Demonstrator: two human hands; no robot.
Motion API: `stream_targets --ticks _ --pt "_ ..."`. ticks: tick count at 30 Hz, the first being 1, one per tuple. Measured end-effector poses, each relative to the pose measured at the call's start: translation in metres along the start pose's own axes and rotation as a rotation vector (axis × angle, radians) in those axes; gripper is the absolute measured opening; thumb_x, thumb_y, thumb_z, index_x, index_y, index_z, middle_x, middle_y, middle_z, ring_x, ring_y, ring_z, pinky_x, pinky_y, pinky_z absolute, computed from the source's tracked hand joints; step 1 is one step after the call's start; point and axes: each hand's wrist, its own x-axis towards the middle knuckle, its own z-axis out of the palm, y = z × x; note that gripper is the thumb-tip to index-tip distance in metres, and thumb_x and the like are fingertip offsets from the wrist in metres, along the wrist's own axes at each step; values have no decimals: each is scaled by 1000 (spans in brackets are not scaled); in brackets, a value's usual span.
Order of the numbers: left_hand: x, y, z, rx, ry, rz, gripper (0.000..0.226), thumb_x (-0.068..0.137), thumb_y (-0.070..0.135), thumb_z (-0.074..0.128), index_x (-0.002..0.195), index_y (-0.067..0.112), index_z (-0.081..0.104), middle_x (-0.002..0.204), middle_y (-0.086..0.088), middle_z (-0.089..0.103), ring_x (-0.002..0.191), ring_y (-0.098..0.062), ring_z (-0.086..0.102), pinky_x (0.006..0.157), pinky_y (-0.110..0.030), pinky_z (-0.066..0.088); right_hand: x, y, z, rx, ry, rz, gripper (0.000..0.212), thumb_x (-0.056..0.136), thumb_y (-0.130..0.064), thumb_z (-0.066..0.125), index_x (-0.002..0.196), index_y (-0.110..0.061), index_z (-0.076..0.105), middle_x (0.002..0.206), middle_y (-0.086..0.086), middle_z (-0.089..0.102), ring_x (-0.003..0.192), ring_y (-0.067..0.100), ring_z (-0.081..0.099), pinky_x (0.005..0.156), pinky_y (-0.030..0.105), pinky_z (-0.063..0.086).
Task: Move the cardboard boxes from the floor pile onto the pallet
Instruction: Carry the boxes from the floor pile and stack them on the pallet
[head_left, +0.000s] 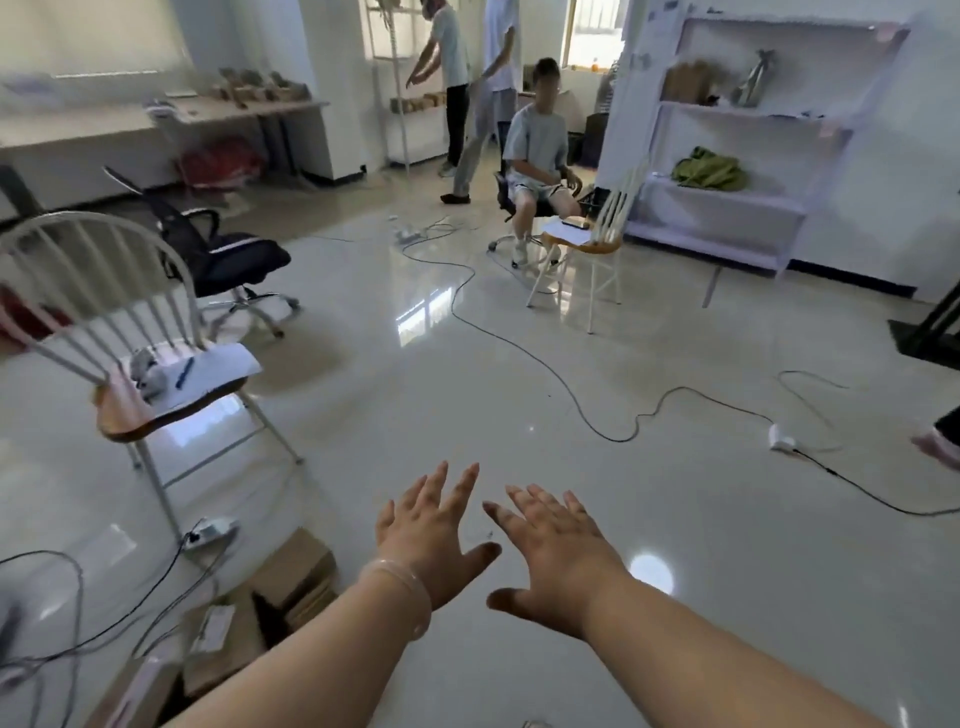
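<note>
Hand state: the left hand (436, 540) and the right hand (556, 556) are both extended forward over bare floor (675, 597), palms down. The fingers are straight and spread, and neither hand holds anything or touches any object. The two thumbs nearly meet at the centre of the view.

Location of the work item: the cardboard boxes (296, 571) lie on the floor at roughly 8 o'clock from the hands, partly covered by the left forearm. At least three flat cartons can be made out (the nearest ones are blurred, and one carries a white label). The pile's long axis runs from about 1 o'clock to 7 o'clock, from the carton nearest the left wrist down toward the bottom-left corner of the view.

Governing relation: the left hand is nearer, since the top carton sits just beside and below its wrist. The right hand is well apart from the pile and would have to cross the body line to reach it. The next move is likely a turn and reach down toward 8 o'clock, left hand leading.

Obstructions near the pile: a power strip (210, 530) and its cable (130, 613) lie at about 10 o'clock from the boxes, with a wooden chair (156, 405) beyond them. These are a snag risk.

The pallet is not in view, so its bearing cannot be stated.
</note>
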Motion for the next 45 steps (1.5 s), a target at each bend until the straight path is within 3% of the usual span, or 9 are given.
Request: stream_targets --ticks 11,18,28,38,45 --pt "73 -39 -18 -76 22 -400 89 86 73 42 147 50 -18 164 6 -11 151 -20 -5 121 -49 1 162 32 -38 -68 -54 -319 95 85 -74 46 156 -40 -9 166 -5 -9 151 14 -12 120 42 -11" --pt "69 -121 -15 -136 17 -629 88 87 71 43 149 48 -16 163 7 -13 150 -20 -7 120 -49 -3 240 -37 -22 -135 -181 -530 94 87 -72 47 155 -39 -9 166 -4 -10 151 14 -12 121 42 -10" --pt "97 -283 -6 -207 44 -788 90 87 72 42 145 51 -24 162 5 -21 149 -22 -15 118 -49 -7 379 -149 -9 -229 -224 -588 93 88 -69 47 154 -41 -13 165 -5 -14 151 15 -14 120 42 -11" --pt "137 -406 71 -298 1 -878 90 87 73 40 137 53 -32 161 7 -22 149 -21 -13 118 -47 -6 490 -174 78 -296 -386 -511 91 90 -68 45 154 -41 -14 165 -5 -15 151 14 -14 121 41 -9" --pt "186 -485 196 -316 -94 -952 88 88 72 39 145 48 -25 159 8 -24 149 -20 -15 119 -46 -3 590 -181 217 -323 -495 -490 88 91 -68 43 155 -40 -11 165 -5 -12 152 15 -7 123 40 -1"
